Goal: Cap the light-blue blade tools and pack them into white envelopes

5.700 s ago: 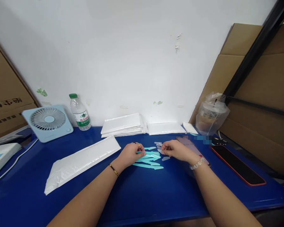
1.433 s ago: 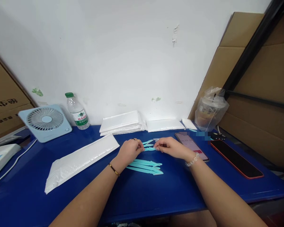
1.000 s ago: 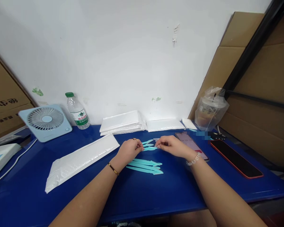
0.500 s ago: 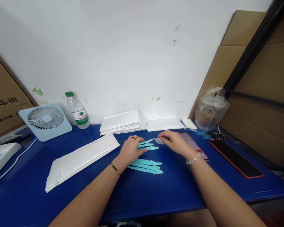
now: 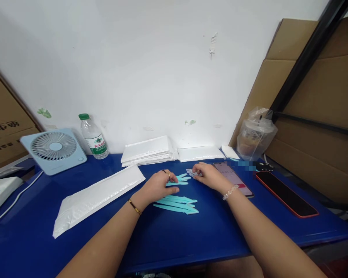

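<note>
Turquoise strips lie in two groups on the blue table: the nearer strips fan out flat below the left hand, their blade-like ends pointing right, while the farther strips reach out from beneath its fingers. From my remote seat, through the head camera, I see the left hand with thumb and index finger spread apart, gripping nothing that I can make out; its fingertips are over the farther strips, and whether they touch them I cannot tell. The right hand is bent over small translucent pieces just beyond the ends of those strips; its fingers are curled, and I cannot tell whether they pinch one. I find a phone with a lit screen just past the right wrist, and an orange-edged phone lying farther right. To the left of the left hand, a long white padded envelope lies at a slant. Toward the wall I have a stack of white envelopes, with another white envelope beside it. At the back left stand a clear bottle with a green cap and a pale blue fan; at the back right, a bagged cup stands near brown cardboard.
</note>
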Action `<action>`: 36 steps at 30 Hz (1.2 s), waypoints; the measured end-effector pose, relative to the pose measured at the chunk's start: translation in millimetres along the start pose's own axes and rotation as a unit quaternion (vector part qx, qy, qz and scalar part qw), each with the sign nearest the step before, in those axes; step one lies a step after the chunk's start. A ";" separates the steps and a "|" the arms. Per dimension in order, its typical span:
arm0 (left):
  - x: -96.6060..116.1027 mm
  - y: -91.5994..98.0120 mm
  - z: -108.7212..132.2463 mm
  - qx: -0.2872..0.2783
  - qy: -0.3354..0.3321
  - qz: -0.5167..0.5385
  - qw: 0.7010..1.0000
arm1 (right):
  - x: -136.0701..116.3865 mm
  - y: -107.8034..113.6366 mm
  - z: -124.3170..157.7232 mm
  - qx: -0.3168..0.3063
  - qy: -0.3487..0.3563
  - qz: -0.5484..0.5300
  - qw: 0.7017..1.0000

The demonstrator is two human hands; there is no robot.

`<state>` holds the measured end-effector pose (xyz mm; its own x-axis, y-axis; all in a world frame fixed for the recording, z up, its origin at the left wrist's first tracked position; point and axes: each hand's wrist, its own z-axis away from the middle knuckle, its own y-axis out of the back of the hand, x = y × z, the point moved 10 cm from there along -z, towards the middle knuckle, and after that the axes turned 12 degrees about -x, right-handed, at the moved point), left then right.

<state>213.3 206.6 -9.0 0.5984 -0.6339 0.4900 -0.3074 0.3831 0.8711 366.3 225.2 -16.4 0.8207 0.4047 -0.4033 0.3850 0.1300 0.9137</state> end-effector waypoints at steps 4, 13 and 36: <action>12.3 -21.6 1.3 -0.096 -0.013 -0.013 0.995 | 3.7 -4.7 -2.7 -0.019 -0.022 0.006 1.000; -10.6 -12.3 -1.6 -0.029 0.061 0.079 0.995 | 8.3 -8.2 4.6 -0.066 -0.072 -0.010 0.995; -37.1 0.8 4.8 0.006 0.103 0.279 0.955 | -47.6 19.4 14.7 0.025 0.065 -0.053 0.996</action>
<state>187.3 227.2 -26.3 0.4707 -0.1873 0.8622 -0.6289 0.6142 0.4767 340.9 195.1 19.9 0.7139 0.5050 -0.4851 0.4905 0.1338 0.8611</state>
